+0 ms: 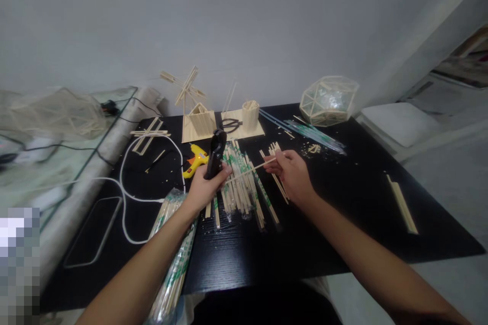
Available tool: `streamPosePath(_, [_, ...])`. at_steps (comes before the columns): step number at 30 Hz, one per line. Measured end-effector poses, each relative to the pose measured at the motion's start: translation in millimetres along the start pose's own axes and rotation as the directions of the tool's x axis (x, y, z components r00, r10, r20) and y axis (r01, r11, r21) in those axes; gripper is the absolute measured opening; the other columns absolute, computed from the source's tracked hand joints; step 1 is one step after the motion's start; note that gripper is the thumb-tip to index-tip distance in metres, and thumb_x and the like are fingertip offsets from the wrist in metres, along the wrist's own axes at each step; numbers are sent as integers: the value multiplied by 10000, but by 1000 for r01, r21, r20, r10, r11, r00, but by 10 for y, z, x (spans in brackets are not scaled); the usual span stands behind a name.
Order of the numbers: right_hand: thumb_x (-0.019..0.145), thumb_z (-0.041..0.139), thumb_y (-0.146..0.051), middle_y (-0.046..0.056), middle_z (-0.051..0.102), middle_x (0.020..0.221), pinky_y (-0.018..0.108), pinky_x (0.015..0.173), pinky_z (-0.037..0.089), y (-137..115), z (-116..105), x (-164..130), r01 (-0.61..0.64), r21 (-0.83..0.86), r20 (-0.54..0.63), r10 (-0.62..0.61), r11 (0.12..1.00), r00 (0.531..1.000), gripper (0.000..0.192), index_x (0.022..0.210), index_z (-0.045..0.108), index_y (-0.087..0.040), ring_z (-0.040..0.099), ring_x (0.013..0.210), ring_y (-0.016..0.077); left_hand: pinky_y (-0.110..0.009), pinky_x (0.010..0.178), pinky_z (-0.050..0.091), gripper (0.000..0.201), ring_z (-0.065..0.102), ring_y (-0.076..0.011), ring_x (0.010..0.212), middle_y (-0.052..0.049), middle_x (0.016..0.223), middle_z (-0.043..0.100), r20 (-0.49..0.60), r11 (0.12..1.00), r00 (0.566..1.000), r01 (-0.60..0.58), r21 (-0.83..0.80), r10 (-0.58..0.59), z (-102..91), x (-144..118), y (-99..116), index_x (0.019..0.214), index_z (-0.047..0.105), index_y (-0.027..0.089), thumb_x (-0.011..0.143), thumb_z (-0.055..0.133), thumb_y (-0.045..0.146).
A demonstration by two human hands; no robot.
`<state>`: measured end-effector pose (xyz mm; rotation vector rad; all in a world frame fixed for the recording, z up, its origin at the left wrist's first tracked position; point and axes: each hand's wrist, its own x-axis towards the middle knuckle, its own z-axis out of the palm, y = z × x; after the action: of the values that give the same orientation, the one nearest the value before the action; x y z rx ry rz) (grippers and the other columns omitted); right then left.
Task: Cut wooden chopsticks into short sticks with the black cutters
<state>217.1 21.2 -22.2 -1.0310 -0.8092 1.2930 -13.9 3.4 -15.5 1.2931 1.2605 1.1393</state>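
My left hand (pixel 205 185) is closed around a black hand tool (pixel 215 155) that stands up from the fist; its exact kind is unclear. A thin wooden chopstick (pixel 251 169) spans the gap between my hands, its left end meeting the left fingertips. At its other end my right hand (pixel 294 175) pinches it. Under and behind it lies a pile of wrapped chopsticks (pixel 238 190) with green print. Several bare chopsticks (pixel 280 185) rest beside my right hand, which partly hides them. A yellow glue gun (pixel 196 161) lies just behind my left hand.
Stick models, a windmill house (pixel 203 123) and a round cup (pixel 250 117), stand at the back. A stick-framed ball (pixel 328 101) sits back right. A white cable (pixel 122 183) loops at left near a large chopstick pack (pixel 176 264). More sticks (pixel 403 205) lie far right.
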Motion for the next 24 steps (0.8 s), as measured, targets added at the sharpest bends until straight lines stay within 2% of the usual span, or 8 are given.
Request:
streamPosePath(5, [836,784,-516,59,777,843,281,686,634,14,-42,60,14,63,-37,-12,998,999,413,841,507,-210,753,721,162,-221,528,378,277,471,-99,544,23,666,576,-207,998,977,-53,38,59,0,69,-20,794,669,170,756,788,417])
streamPosePath(12, [851,765,-506,77,777,913,292,730,636,-4,-57,76,-29,59,-14,30,998,999,392,808,508,-213,762,787,173,-210,478,348,322,434,-87,477,51,545,499,-232,1000,973,-15,-8,13,6,80,-22,782,662,157,742,811,439])
streamPosePath(15, [773,825,-519,58,769,890,285,670,624,-25,-66,70,-42,13,27,41,999,999,442,778,509,-210,754,771,177,-207,474,363,354,450,-84,482,46,570,520,-295,995,956,-32,-99,2,19,70,-17,804,656,158,737,824,461])
streamPosePath(19, [700,870,-512,25,730,772,267,615,592,-15,-72,57,-23,-123,125,39,992,991,440,761,579,-187,702,685,153,-197,474,377,364,459,-74,494,58,593,513,-384,956,923,-121,-266,10,14,84,35,828,623,174,739,838,454])
streamPosePath(22, [792,758,-583,35,713,748,274,618,574,45,-48,64,-93,-119,177,113,989,978,427,812,639,-173,674,658,144,-191,449,348,372,413,-57,468,72,564,468,-445,906,895,-199,-374,13,-13,113,100,751,568,177,753,833,439])
streamPosePath(24, [874,648,-593,49,714,772,288,624,561,94,-2,73,-92,-162,215,126,982,968,427,865,666,-167,665,661,149,-191,431,330,416,387,-50,453,78,543,440,-462,870,887,-219,-441,-11,-34,134,142,683,514,180,737,845,427])
